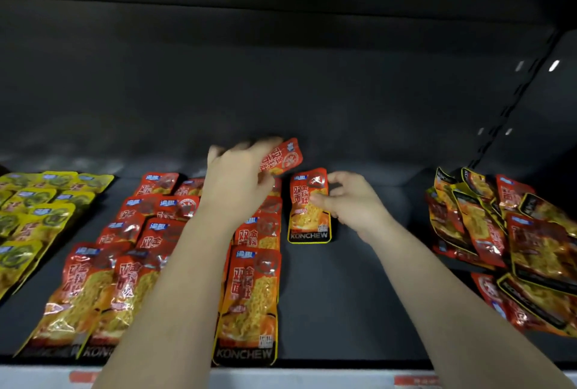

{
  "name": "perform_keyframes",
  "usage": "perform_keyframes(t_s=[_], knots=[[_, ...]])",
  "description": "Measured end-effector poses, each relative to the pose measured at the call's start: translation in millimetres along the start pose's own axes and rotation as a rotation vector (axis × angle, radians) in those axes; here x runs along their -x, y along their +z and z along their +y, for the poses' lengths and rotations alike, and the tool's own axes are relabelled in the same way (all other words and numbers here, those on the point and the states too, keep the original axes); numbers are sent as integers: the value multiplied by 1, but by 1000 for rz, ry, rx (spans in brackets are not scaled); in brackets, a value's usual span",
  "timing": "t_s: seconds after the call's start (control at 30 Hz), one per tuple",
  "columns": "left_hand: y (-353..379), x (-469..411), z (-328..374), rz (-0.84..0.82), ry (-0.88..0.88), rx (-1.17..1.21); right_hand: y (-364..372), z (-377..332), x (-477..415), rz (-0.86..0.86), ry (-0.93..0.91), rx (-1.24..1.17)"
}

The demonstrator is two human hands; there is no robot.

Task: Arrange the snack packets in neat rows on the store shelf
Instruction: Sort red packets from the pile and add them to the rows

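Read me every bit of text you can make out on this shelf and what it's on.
"KONCHEW": bottom band of the front red packet.
"KONCHEW": lone red packet pinched by the right hand.
Chinese print on the raised red packet in the left hand, and red shelf-edge tags: too blurred.

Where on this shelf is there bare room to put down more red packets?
Bare shelf lies between the red rows and the loose heap, in front of the lone packet the right hand holds. The strip behind the rows is free too. The left is crowded.
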State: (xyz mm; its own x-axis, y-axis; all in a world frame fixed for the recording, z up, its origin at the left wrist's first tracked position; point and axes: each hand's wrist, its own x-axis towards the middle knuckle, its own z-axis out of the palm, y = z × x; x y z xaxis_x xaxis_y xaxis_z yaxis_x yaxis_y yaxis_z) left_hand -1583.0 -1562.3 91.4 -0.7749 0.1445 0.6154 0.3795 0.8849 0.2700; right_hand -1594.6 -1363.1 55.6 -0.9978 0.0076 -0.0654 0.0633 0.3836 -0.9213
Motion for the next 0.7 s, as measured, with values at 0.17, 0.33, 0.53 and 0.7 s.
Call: perform_keyframes(t_s=[0.17,0.33,0.53,0.7], knots=[[1,0,-2,-12,-46,12,3,3,0,-19,23,28],[0,0,-1,-4,-52,36,8,5,2,8,-40,55],[1,1,2,-31,-47,52,13,3,5,69,-168,239],[-1,2,3,-50,-54,74,14,2,3,74,-198,348]])
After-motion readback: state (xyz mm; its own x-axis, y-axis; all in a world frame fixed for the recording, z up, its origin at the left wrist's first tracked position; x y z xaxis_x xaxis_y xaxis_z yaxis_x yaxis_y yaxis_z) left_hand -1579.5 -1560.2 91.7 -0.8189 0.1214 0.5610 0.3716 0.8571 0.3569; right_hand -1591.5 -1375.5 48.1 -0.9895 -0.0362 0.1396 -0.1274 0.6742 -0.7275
